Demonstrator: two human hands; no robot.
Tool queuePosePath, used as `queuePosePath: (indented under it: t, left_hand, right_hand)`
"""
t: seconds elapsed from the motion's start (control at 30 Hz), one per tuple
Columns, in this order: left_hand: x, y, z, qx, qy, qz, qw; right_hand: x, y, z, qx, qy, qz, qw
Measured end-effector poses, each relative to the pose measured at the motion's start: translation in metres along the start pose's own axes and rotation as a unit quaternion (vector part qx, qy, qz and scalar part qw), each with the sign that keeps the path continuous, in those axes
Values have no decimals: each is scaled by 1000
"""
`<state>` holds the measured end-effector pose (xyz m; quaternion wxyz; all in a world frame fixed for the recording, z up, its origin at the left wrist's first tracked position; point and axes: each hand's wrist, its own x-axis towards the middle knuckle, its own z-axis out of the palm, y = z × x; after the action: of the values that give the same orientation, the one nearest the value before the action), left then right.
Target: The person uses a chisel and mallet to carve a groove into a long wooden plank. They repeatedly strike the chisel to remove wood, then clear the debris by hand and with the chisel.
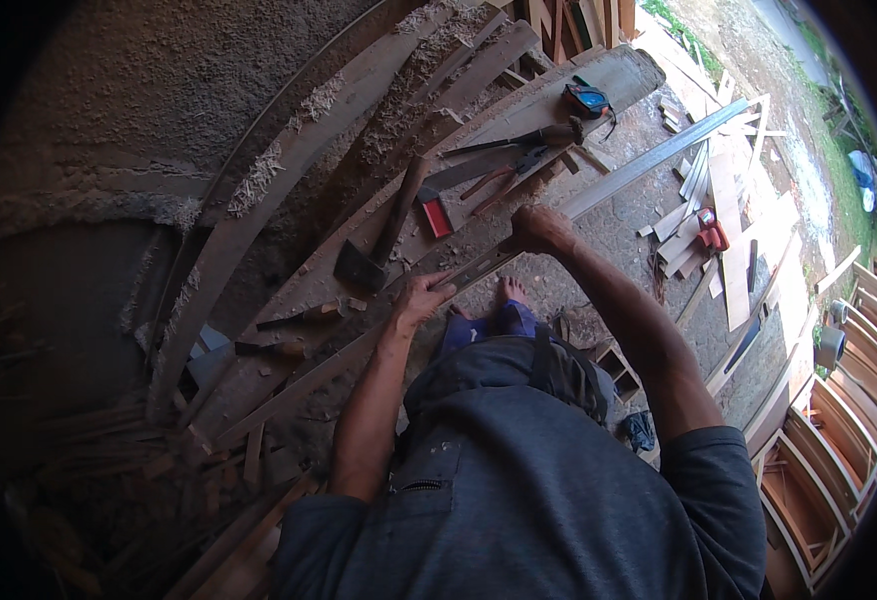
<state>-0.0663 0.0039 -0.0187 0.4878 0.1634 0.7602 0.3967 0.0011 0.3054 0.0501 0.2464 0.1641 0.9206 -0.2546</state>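
Note:
A long, pale, straight strip (649, 168) runs slantwise from in front of my body toward the far right. I cannot tell whether it is metal or wood. My left hand (424, 299) pinches its near end, close to the edge of the workbench plank. Farther along, my right hand (544, 231) is closed over the strip from above. A darker stretch with slot-like marks (481, 268) shows between the two hands. Just beyond my left hand, on the plank, lies a mallet with a dark block head (361, 268).
The workbench plank (289, 290) holds two wooden-handled chisels (304, 314), a red-and-black tool (436, 214), pliers (499, 183), a hammer (559, 133) and a blue tape measure (587, 98). Wood offcuts and a red tool (711, 232) lie on the floor at right. Curved wooden frames (844, 430) stand far right.

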Motion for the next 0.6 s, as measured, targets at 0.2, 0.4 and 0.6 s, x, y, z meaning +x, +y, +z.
queuePosePath:
  t: [0.2,0.4,0.6]
  left_hand:
    - [-5,6,-4,-76,-30,31,996]
    - [-20,26,4,131,53,3,990]
    - [-33,41,14,193,89,-8,977]
  right_hand:
    - [23,3,-1,-32,-94,-16,995]
    - [32,3,-18,47,-267,40,962]
    - [52,10,-7,2,-302,-15,953]
